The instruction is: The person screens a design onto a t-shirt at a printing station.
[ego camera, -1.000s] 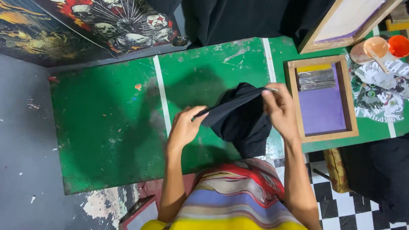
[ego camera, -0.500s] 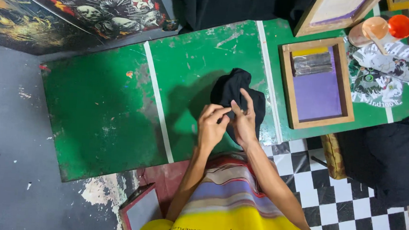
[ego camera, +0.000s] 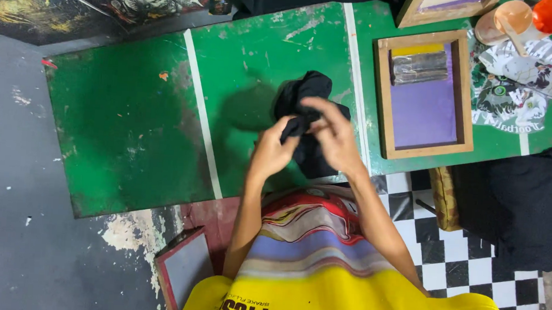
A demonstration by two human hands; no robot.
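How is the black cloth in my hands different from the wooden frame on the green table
The black cloth is soft and bunched up, gripped by the left hand and right hand; the wooden frame is rigid, rectangular, lying flat and untouched. The cloth is plain black; the frame holds a purple screen. Both are over the green table.

The cloth (ego camera: pixel 303 121) lies on the table (ego camera: pixel 131 120), left of the frame (ego camera: pixel 425 94).
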